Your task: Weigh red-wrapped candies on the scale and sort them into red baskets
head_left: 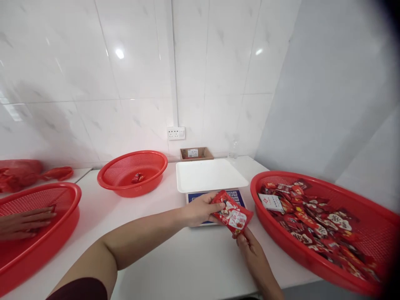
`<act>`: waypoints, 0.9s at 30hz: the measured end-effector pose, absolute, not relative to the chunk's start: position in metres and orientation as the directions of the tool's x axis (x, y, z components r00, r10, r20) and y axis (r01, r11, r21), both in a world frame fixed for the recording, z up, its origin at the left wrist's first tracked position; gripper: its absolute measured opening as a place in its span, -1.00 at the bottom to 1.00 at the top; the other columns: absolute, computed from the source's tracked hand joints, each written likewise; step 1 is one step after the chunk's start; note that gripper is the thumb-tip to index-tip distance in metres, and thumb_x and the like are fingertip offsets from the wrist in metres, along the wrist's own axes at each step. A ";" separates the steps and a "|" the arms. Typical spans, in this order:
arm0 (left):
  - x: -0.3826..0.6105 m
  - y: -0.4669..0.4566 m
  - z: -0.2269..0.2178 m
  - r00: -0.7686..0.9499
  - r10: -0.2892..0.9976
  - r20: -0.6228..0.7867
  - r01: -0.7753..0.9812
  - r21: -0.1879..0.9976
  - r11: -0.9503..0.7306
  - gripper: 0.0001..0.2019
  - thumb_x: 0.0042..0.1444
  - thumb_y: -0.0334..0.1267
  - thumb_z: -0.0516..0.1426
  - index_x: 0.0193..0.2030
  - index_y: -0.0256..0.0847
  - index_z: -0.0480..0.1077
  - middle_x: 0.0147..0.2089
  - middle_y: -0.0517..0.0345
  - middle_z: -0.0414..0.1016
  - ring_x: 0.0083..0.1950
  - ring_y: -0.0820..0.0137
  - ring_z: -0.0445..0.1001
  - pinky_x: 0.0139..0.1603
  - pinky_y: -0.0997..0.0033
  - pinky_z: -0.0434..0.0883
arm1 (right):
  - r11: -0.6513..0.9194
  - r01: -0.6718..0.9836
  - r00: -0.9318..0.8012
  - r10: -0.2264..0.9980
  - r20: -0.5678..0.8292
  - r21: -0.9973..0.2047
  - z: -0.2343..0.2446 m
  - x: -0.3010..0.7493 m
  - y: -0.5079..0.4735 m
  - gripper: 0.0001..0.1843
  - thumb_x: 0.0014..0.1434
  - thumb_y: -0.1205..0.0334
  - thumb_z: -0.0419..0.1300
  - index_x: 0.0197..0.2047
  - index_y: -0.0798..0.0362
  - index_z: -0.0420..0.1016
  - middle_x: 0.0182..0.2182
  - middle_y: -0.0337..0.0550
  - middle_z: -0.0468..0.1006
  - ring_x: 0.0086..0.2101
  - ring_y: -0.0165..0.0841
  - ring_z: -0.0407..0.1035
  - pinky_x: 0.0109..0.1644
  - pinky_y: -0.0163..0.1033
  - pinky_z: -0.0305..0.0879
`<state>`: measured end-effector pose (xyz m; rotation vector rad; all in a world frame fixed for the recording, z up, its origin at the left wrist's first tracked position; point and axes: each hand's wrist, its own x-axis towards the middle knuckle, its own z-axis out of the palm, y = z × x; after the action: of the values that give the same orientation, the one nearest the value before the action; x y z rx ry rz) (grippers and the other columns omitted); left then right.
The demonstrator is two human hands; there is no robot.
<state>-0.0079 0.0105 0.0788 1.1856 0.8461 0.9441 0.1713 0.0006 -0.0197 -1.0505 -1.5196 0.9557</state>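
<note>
Head view: we hold a red snack packet [233, 214] between both hands, just above the blue keypad [235, 194] of the scale [209, 175], beside the heaped red basket [278, 237] on the white worktop [187, 258]. Our left hand [200, 210] has its grip pinched on the packet's upper edge, and our right hand [250, 246] has its grip closed on the lower corner. We judge the packet mid-transfer; reaching the scale's top calls for a short lift forward. Packet print is too small to read.

bare tabletop [175, 266] in front, scale [210, 177] ahead, red baskets right [325, 250], left [40, 237], behind [133, 173]
</note>
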 end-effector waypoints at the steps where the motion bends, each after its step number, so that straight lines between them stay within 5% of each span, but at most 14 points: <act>1: -0.007 0.003 0.071 0.380 0.922 -0.074 -0.221 0.961 0.168 -0.48 -0.12 -0.01 0.30 -0.07 -0.23 0.31 -0.14 0.00 0.44 -0.20 0.33 0.48 -0.22 0.31 0.47 | 0.301 0.136 -0.181 0.944 0.275 -0.944 -0.018 0.172 -0.001 -0.45 0.00 -0.21 0.09 -0.13 0.05 0.51 -0.38 -0.08 0.59 -0.29 -0.19 0.45 -0.25 -0.23 0.40; 5: -0.006 -0.006 0.049 0.320 0.937 -0.140 -0.256 0.939 0.228 -0.49 -0.21 -0.02 0.34 -0.17 -0.25 0.34 -0.20 0.06 0.45 -0.24 0.37 0.47 -0.23 0.31 0.46 | 0.259 0.108 -0.327 0.921 0.212 -0.960 -0.012 0.172 -0.007 -0.40 0.05 -0.21 0.05 -0.11 0.11 0.52 -0.26 0.00 0.59 -0.25 -0.15 0.43 -0.13 -0.16 0.36; 12: -0.013 -0.008 0.053 0.373 0.909 -0.188 -0.086 0.968 0.235 -0.50 -0.15 -0.01 0.31 -0.14 -0.28 0.37 -0.22 0.01 0.47 -0.28 0.37 0.47 -0.32 0.38 0.42 | 0.146 0.125 -0.294 0.950 0.104 -0.981 -0.010 0.172 -0.009 -0.45 0.10 -0.17 0.05 -0.16 0.13 0.55 -0.32 -0.06 0.59 -0.30 -0.19 0.42 -0.15 -0.18 0.35; 16: -0.018 -0.014 0.054 0.375 0.919 -0.121 0.141 0.987 0.073 -0.59 -0.09 -0.05 0.26 -0.18 -0.27 0.36 -0.29 0.10 0.44 -0.33 0.42 0.42 -0.38 0.44 0.37 | 0.241 0.122 -0.300 0.934 0.196 -0.963 -0.008 0.171 -0.009 -0.54 0.12 -0.10 0.08 -0.19 0.09 0.57 -0.24 -0.04 0.57 -0.22 -0.20 0.40 -0.06 -0.21 0.30; 21: -0.023 -0.019 0.045 0.303 0.949 -0.085 0.192 0.981 0.026 -0.67 -0.05 -0.11 0.23 -0.23 -0.27 0.32 -0.36 0.17 0.40 -0.42 0.47 0.38 -0.43 0.44 0.36 | 0.310 0.180 -0.306 0.919 0.247 -0.933 -0.009 0.169 -0.011 -0.59 0.13 -0.07 0.08 -0.25 0.05 0.60 -0.36 -0.12 0.55 -0.31 -0.27 0.39 -0.18 -0.28 0.33; 27: -0.065 -0.012 0.073 0.039 0.987 0.153 0.185 0.970 -0.158 -0.62 0.01 -0.06 0.17 -0.11 -0.26 0.30 -0.16 0.04 0.47 -0.20 0.33 0.45 -0.26 0.37 0.42 | 0.172 0.192 -0.130 0.980 0.149 -0.966 -0.009 0.174 -0.010 -0.46 0.03 -0.18 0.10 -0.16 0.08 0.58 -0.50 -0.18 0.48 -0.49 -0.36 0.33 -0.41 -0.32 0.34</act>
<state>-0.0646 -0.0124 0.0734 1.4779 1.2508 1.2110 0.1736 -0.0101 -0.0094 -1.1749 -1.5160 1.0659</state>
